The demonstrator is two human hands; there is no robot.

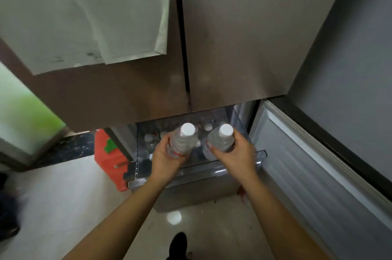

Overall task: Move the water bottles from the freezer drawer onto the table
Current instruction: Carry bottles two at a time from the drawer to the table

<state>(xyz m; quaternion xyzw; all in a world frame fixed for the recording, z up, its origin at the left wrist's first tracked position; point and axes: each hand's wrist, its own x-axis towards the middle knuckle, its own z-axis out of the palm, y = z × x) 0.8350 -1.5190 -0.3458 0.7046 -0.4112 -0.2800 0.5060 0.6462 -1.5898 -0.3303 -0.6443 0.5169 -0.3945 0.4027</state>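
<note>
Both hands grip one upright bottle each, left hand [167,157] on the left bottle [184,141], right hand [235,153] on the right bottle [221,137], over the drawer [262,152] at lower centre. Advised: lift straight up clear of the rim before turning away; condensation may loosen the hold.

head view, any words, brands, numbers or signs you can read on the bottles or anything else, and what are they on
No text can be read in this view.
Bottle in the left hand: red on its label, too blurred to read.
Bottle in the right hand: no print can be made out.
Red object on the floor: a green patch, no legible letters.
Cloth on the fridge door: dark smudges, no words.
</note>
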